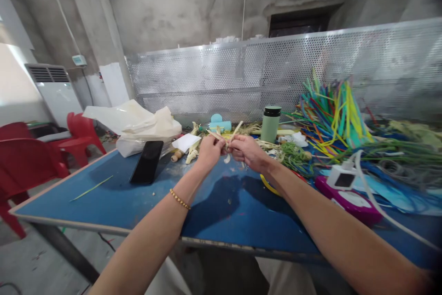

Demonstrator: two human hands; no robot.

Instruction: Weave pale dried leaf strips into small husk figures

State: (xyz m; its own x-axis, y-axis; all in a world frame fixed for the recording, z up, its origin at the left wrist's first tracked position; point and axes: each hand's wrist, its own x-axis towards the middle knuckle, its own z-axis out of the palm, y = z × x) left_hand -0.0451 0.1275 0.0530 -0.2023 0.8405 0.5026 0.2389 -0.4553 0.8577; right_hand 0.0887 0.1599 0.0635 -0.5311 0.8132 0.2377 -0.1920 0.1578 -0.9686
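Observation:
Above the blue table [145,207], my left hand [210,151] and my right hand [249,151] meet almost fingertip to fingertip. Both are closed in a pinch on pale, straw-like strips. One strip [236,131] sticks up between the hands, and another [216,135] slants up over the left fingers. The part where the strips come together is small and mostly covered by my fingers. Behind and below the hands lie loose dried plant pieces [253,128]. A yellow curved piece [269,185] lies under my right forearm.
A black phone [148,162] and a pale plastic bag [148,124] are on the left. Behind my right hand stands a green flask [270,124]. Farther right are colourful strips [340,115], green cords [293,157] and a purple power strip [362,214] with a white charger [341,176].

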